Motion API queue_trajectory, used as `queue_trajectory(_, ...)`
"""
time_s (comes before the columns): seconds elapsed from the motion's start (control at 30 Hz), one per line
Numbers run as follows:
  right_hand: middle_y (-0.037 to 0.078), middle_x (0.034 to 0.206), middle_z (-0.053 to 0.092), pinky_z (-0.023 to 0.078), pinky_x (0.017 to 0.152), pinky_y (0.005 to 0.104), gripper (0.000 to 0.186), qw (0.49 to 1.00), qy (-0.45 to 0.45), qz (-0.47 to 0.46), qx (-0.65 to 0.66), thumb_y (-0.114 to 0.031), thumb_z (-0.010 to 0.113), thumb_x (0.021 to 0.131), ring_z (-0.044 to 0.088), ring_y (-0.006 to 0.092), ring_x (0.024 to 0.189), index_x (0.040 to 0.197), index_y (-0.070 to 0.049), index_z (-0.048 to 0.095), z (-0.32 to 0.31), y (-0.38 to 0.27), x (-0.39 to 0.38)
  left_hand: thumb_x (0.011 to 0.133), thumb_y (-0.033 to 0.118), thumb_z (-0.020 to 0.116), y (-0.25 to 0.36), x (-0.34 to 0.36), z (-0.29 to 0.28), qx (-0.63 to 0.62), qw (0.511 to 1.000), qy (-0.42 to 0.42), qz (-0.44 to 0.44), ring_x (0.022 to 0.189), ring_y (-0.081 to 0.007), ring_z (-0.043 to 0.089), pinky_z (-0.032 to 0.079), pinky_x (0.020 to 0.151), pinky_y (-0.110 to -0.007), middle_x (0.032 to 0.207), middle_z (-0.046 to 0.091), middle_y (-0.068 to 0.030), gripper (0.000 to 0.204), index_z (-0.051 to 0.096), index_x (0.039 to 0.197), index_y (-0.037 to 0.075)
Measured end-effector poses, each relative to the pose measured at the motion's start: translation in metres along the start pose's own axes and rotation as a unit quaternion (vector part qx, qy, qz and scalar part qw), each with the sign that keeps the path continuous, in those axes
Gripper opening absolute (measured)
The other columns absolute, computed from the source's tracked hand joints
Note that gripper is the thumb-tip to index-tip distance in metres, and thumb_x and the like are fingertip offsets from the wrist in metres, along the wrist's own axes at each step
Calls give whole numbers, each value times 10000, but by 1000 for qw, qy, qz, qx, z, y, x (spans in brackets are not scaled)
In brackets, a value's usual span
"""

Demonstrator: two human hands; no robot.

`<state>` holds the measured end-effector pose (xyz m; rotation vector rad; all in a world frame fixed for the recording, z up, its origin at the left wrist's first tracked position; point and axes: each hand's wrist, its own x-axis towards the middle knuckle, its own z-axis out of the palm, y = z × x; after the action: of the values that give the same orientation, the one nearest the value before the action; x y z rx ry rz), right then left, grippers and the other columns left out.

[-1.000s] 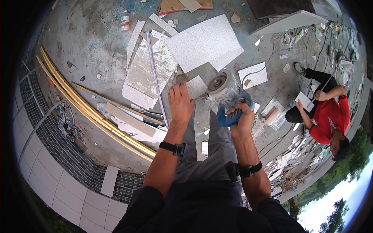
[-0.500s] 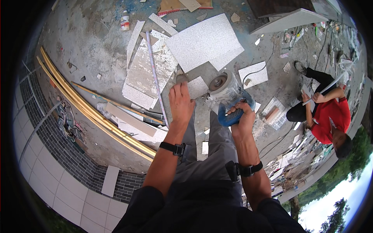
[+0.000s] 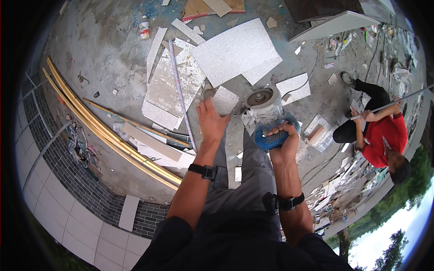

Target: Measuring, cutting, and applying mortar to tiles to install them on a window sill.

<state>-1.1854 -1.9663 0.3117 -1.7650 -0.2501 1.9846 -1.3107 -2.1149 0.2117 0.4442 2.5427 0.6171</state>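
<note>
- Left hand (image 3: 211,121), fingers spread, presses a small tile (image 3: 224,100) flat.
- Right hand (image 3: 281,137) clamps the grinder (image 3: 267,113), just beside it.
- Tile scraps (image 3: 172,86) crowd left; a seated person (image 3: 377,135) sits right.

One angle grinder (image 3: 267,118), two hands (image 3: 211,121)

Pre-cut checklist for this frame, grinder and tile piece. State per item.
1. Right hand gripping the blue angle grinder: ok, fingers wrapped round the body.
2. Left hand on the small tile piece: ok, fingertips at its edge, palm flat.
3. Left fingers away from the cutting disc: not ok, hand and disc are close, only the tile piece between them.
4. Disc spinning or stopped: cannot tell.
5. Gloves: not ok, both hands bare.
6. Bystander clearance: ok, the person in the red shirt crouches apart on the right, holding a long rod.
</note>
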Motion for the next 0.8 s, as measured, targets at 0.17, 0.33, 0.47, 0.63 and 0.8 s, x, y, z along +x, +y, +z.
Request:
queue_trajectory(0.17,29,709,513,515,626,352,110,999,-12,20,42,-39,553,791,533,175,649,869,-104,511,2,3,0,583,312,884,4,-7,12,-40,998,-17,-54,1135,-407,495,412,985,-467,1162,529,-227,845,467,1233,-32)
queue_trajectory(0.33,26,714,513,516,634,352,106,998,-13,30,55,-48,558,795,532,174,650,869,-108,511,4,9,0,568,409,892,2,-15,25,-62,996,11,-66,1052,-441,532,450,895,-513,1095,531,-230,877,446,1184,-27)
queue_trajectory(0.47,25,723,508,511,633,358,104,997,-15,35,64,-51,554,796,527,177,651,871,-108,509,8,10,-2,558,437,896,2,-17,30,-79,994,12,-76,1034,-440,539,453,887,-505,1071,542,-237,892,452,1174,-31)
queue_trajectory(0.63,27,727,506,508,631,362,106,998,-14,27,55,-56,551,793,525,180,652,877,-104,506,5,12,1,552,474,897,9,-16,32,-104,990,31,-87,1036,-445,536,451,883,-497,1078,543,-257,903,463,1141,-56)
queue_trajectory(0.8,30,719,506,510,628,362,113,998,-17,27,59,-57,550,793,524,181,646,886,-103,505,7,14,0,607,416,879,8,-18,33,-92,992,40,-76,1056,-428,553,454,910,-461,1096,560,-242,791,502,1138,-34)
